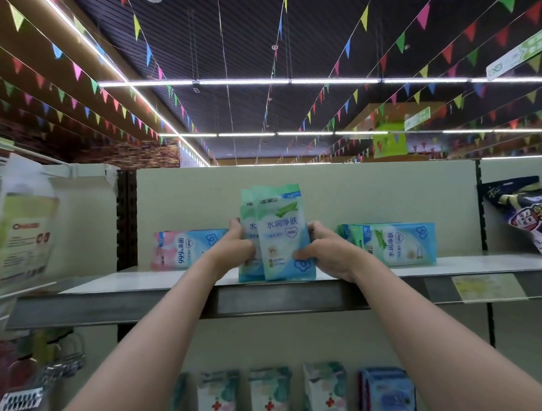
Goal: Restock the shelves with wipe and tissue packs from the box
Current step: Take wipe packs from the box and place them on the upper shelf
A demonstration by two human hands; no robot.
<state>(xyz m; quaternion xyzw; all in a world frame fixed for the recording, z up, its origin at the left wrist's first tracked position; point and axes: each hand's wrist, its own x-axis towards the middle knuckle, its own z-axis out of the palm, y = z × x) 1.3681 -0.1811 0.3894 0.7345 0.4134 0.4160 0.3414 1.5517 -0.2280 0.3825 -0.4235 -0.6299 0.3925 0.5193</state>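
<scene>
- While both arms reach up to the top shelf, the head view shows two green-and-blue wipe packs standing upright on their short ends at the shelf's front edge, about midway along it, one just behind the other and shifted slightly left.
- The left hand grips the left side of the pair, its fingers curled round the edge of the rear pack.
- The right hand holds the right side of the front pack, thumb pressed across the lower front face and fingers wrapped behind the edge.
- To the left on the same shelf, near the back panel, a pink-and-blue wipe pack stands on its long edge, well apart from the held pair.
- To the right, a row of green-and-blue wipe packs stands on long edges, one behind another, near the right hand but not touching it.
- At the far right end of the shelf sits a dark blue bag, tilted.
- A yellowish price label is fixed on the shelf's front rail, right of the right arm.
- Below, on the lower shelf, a row of white-and-teal packs with red crosses stands upright, with a blue pack at its right end.
- Strings of coloured pennants hang under the dark ceiling.
</scene>
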